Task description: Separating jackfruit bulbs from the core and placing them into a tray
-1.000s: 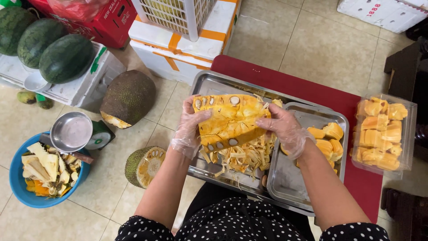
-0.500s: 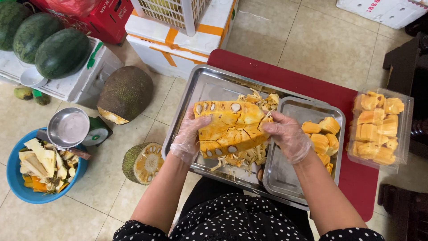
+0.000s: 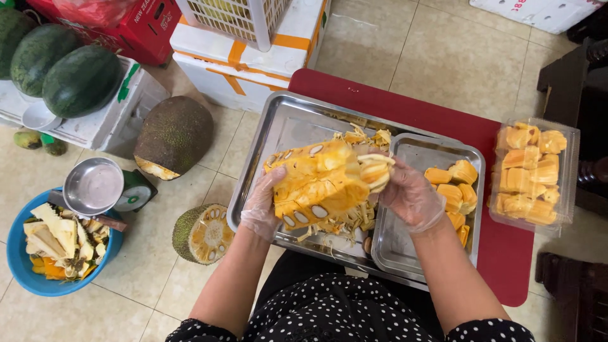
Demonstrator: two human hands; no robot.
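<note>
Gloved left hand (image 3: 261, 206) cupped under the near end of a yellow jackfruit chunk (image 3: 315, 183), fingers curled against it. Gloved right hand (image 3: 405, 193) pinching a pod (image 3: 376, 170) at the chunk's far end. Chunk held just above the large steel tray (image 3: 278, 123), over fibrous scraps (image 3: 345, 225). Loose pods (image 3: 451, 190) lying in the smaller tray (image 3: 418, 155) beside it.

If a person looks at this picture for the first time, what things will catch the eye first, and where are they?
First, the big yellow jackfruit piece in the middle, held over the large steel tray by the left hand and right hand, both in clear gloves. Right of it, peeled orange pods fill a clear plastic box on the red table. At upper left, dark green watermelons lie on a white foam box.
</note>
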